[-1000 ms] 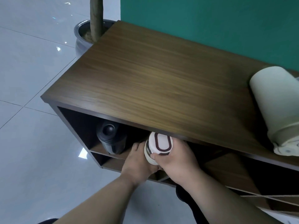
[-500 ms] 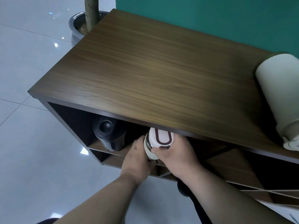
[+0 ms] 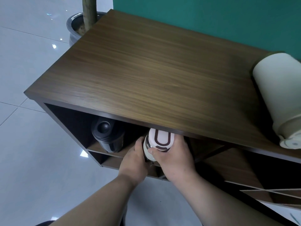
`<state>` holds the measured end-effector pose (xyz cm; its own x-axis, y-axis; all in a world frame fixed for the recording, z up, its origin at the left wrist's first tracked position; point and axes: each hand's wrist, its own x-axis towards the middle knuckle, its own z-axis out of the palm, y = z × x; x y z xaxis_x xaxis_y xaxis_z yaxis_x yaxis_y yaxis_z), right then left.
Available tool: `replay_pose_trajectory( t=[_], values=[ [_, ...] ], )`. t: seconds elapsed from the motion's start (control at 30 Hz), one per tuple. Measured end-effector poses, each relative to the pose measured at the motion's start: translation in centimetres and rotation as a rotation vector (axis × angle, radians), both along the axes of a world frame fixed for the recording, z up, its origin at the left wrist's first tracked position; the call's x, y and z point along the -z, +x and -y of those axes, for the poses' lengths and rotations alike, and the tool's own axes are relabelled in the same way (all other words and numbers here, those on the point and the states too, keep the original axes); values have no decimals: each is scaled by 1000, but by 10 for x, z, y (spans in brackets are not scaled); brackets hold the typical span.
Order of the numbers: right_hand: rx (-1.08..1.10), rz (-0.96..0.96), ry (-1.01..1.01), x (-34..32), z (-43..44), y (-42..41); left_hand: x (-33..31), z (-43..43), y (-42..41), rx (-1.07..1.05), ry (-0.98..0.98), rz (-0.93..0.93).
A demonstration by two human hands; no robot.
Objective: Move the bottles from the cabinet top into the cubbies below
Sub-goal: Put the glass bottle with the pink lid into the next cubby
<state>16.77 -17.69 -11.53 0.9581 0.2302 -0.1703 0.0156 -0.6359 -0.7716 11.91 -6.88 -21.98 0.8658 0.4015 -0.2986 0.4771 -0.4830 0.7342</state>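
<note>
Both hands, left hand [image 3: 135, 162] and right hand [image 3: 172, 156], close their grip around the white bottle [image 3: 158, 142] at the cubby mouth, just right of the black bottle [image 3: 106, 136]. Placing seems underway; next, push inward, then fetch the cream bottle [image 3: 280, 95] well right on the cabinet top [image 3: 146, 70].

A single head-worn camera is looking steeply down and forward from above the cabinet [image 3: 146, 75], standing close at its front edge. It is facing the green wall [image 3: 211, 17] behind, with the tiled floor [image 3: 32, 160] falling away at left. The wide lens is bending the cabinet's edges, and both forearms are reaching in from the bottom of the frame.
</note>
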Motion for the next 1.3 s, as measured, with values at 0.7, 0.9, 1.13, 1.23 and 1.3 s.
replay_pose_trajectory(
  t=[0.7, 0.9, 1.13, 1.23, 1.3],
  values=[
    [-208, -180, -198, -44, 51, -37, -58, 4, -44, 178, -73, -208],
    [-96, 113, -28, -98, 118, -73, -99, 17, -82, 90, -149, -245],
    [298, 382, 100, -162, 169, -47, -142, 47, -81, 149, -230, -4],
    [416, 404, 134, -168, 165, -24, -158, 66, -65, 172, -308, 118],
    [443, 413, 112, -164, 156, -15, -160, 77, -53, 197, -335, 146]
  ],
)
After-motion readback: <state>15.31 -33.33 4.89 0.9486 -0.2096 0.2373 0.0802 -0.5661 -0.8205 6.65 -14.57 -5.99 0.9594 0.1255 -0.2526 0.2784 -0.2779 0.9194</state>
